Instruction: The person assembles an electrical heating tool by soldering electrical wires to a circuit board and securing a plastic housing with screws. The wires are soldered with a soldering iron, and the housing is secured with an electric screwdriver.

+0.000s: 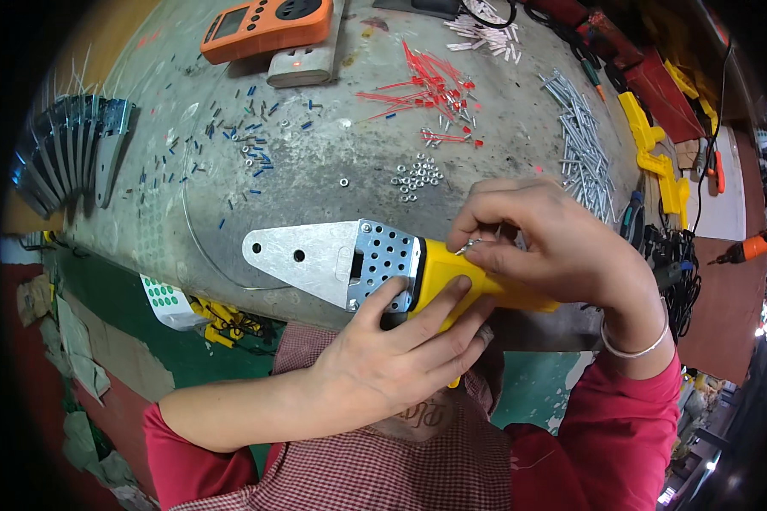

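Note:
A yellow plastic tool housing (439, 266) lies level in front of me at the table's near edge. From its left end a perforated metal guard (388, 255) leads to a flat, tapered metal plate (311, 255) with two round holes. My left hand (400, 353) grips the housing from the near side, its fingers laid across the yellow plastic and the guard's edge. Over the housing's far side, my right hand (541, 234) pinches a small shiny metal part (467, 245) between thumb and fingers. Its exact kind is too small to make out.
Beyond the tool lie hex nuts (418, 176), red-sleeved leads (430, 89), small blue-ended pieces (260, 153) and long screws (584, 145). An orange meter (268, 34) stands at the back. Tapered metal plates (81, 145) are stacked left; yellow shells (648, 136) lie right.

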A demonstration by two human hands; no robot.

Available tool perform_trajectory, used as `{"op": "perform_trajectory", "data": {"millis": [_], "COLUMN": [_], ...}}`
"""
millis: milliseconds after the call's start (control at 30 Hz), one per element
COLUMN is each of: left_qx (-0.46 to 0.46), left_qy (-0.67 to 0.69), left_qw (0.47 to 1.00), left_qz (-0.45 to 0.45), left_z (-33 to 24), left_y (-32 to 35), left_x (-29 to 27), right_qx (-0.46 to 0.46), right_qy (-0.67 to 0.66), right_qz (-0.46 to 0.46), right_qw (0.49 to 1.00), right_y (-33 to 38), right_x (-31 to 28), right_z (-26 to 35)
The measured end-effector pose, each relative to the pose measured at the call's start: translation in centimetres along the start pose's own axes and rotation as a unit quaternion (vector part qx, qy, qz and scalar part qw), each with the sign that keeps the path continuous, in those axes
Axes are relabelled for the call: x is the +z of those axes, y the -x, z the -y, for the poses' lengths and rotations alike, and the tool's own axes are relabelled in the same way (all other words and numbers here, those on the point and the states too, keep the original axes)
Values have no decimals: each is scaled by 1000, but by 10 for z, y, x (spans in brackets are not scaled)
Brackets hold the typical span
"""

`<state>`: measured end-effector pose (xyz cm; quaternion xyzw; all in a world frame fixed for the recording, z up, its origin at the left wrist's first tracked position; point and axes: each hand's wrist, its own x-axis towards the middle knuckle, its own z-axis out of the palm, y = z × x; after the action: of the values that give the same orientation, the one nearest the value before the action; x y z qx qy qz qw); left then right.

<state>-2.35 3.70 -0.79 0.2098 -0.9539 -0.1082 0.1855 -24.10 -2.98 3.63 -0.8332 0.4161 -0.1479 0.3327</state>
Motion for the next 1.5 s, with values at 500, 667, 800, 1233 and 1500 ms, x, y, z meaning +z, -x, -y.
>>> {"op": "perform_trajectory", "data": {"millis": [500, 667, 800, 1233, 1500], "left_qx": [8, -3, -7, -5, -11], "left_qy": [-30, -34, -31, -31, -29], "left_qw": [999, 999, 999, 999, 999], "left_qz": [31, 31, 34, 26, 32], "left_z": [0, -2, -4, -3, -3], "left_y": [-4, -5, -5, -5, -3], "left_x": [-5, -4, -5, -5, -5], "right_qx": [147, 177, 187, 140, 192], "right_qy": [19, 89, 119, 128, 101], "right_qz": [-34, -30, -21, -84, -126], "right_qw": [988, 980, 975, 978, 968], "right_y": [83, 90, 91, 91, 97], "right_x": [-15, -8, -6, 1, 7], "right_z": [10, 19, 25, 22, 35]}}
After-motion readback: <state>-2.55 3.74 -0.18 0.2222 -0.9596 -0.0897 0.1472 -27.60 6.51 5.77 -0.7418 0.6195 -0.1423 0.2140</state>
